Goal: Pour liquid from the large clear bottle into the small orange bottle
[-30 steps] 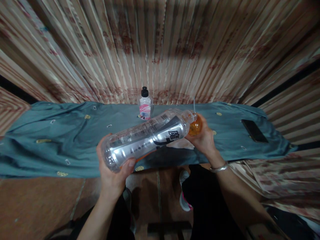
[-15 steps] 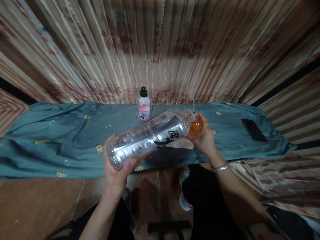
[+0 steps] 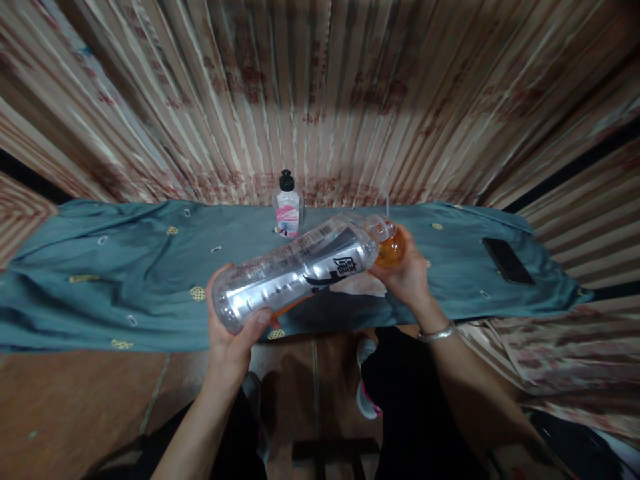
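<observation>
Above the blue cloth, the left hand clasps the base of a big clear bottle, tipped so its mouth meets a small glass of orange liquid gripped by the right hand.

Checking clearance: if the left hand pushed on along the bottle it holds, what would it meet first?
Probably the glass of orange liquid in the right hand: the left hand tips the big bottle mouth-first at it.
</observation>
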The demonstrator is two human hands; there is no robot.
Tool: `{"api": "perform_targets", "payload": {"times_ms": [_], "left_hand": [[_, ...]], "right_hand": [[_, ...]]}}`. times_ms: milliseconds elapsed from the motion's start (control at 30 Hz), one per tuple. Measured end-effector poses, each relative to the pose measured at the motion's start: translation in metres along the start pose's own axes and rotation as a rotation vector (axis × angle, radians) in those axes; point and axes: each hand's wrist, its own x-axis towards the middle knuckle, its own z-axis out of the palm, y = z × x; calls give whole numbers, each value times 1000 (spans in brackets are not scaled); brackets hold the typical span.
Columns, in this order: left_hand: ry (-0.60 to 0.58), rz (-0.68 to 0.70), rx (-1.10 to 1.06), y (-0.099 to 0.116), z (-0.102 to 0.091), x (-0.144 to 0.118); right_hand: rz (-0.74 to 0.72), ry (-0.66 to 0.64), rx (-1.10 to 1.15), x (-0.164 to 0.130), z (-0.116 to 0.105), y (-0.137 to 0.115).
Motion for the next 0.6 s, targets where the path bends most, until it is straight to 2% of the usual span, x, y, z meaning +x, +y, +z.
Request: {"api": "perform_targets", "payload": {"times_ms": [233,600], "left_hand": [[13,8,-9,5,8,-3],[11,10,4,7,5,-7]], "right_hand": [[7,-5,-11,0,0,5],[-14,-43,21,1,-4,2]]}}
